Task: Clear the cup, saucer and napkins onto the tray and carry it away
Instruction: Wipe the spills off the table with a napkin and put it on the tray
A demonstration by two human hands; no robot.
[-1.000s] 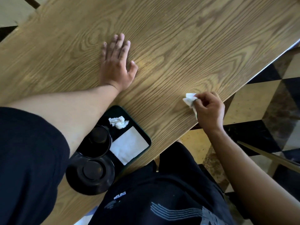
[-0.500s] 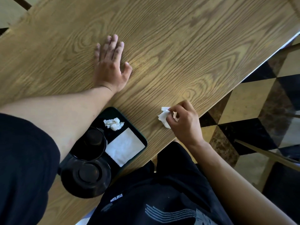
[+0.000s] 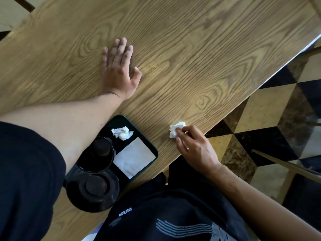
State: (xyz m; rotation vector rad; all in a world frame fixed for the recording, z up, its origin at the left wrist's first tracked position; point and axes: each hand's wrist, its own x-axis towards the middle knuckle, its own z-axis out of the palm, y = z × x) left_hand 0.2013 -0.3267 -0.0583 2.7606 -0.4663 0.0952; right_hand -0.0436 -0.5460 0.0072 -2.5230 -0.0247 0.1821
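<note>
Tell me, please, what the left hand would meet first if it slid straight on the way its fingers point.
Nothing, as far as the picture shows. The left hand lies flat on the table, fingers pointing toward its far side, and only bare wood lies ahead up to the frame's edge.

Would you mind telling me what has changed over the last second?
The right hand, keeping its grip on the crumpled napkin, carried it from the table's edge leftward toward the tray. The left hand stayed flat on the table; the cup, saucer and two napkins on the tray look unchanged.
</note>
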